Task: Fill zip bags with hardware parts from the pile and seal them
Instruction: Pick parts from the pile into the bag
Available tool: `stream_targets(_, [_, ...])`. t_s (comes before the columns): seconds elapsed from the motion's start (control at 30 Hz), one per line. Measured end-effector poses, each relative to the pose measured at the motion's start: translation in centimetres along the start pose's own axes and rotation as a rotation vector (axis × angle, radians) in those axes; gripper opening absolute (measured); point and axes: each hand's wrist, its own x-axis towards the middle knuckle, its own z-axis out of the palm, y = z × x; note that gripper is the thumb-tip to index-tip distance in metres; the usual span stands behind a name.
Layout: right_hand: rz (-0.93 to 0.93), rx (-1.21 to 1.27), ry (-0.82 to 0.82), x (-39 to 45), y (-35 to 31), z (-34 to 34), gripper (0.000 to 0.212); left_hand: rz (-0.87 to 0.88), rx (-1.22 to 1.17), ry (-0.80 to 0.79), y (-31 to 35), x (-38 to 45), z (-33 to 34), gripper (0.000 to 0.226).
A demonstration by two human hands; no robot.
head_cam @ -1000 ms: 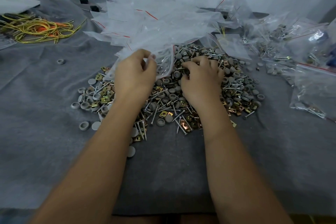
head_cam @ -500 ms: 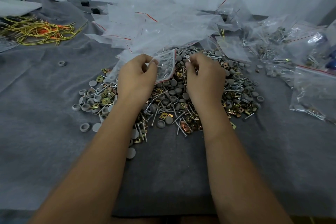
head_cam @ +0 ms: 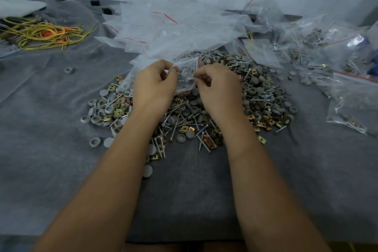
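A small zip bag [head_cam: 185, 75] is held above the far edge of the pile of hardware parts [head_cam: 204, 112], between the two hands. The left hand [head_cam: 154, 86] is curled, thumb and forefinger pinching the bag's near-left edge; the bag's red seal strip is seen along its right side and lower edge. The right hand [head_cam: 219, 90] is curled, its fingers [head_cam: 199, 76] pinching a screw [head_cam: 192, 77] whose head lies against the bag. Whether the screw is already inside the bag cannot be told. Some screws and a grey cap are visible through the plastic.

The pile is spread on the grey cloth-covered bench [head_cam: 61, 170], just beyond both wrists; it is made up of silver screws, grey round caps and brass-coloured clips. A few grey caps lie apart at the pile's left, and one grey cap [head_cam: 69, 70] lies well apart on the left.

A heap of empty zip bags [head_cam: 173, 32] is piled behind the hands, overlapping the pile's far edge. Filled bags [head_cam: 351, 100] are stacked at the right. A tangle of yellow and orange wire [head_cam: 43, 33] lies at the far left. A white wall rises behind the bench.
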Motion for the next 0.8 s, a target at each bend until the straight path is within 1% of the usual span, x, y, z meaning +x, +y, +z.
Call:
stream_targets(0.13, [0.015,-0.043,-0.038,0.0,0.0,0.0,0.017,0.004,-0.007,0.004,0.0,0.0,0.0,0.019])
stream_targets(0.23, [0.031,-0.074,-0.032,0.0,0.1,-0.2,0.018,0.006,-0.014,-0.002,0.0,0.0,0.0,0.018])
stream_targets(0.37, [0.013,-0.072,-0.014,0.0,0.0,-0.3,0.015,0.035,0.010,-0.011,0.1,0.0,0.0,0.017])
stream_targets(0.53, [-0.059,-0.093,0.101,-0.2,0.0,-0.1,0.004,0.102,0.066,-0.040,0.2,-0.3,0.1,0.016])
stream_targets(0.67, [-0.010,-0.164,0.040,-0.3,-0.3,0.6,0.009,0.156,0.037,-0.078,0.7,-0.6,0.1,0.014])
stream_targets(0.8, [-0.047,-0.195,0.003,-0.3,-0.8,1.3,0.012,0.179,0.015,-0.048,0.9,-0.8,0.1,0.014])
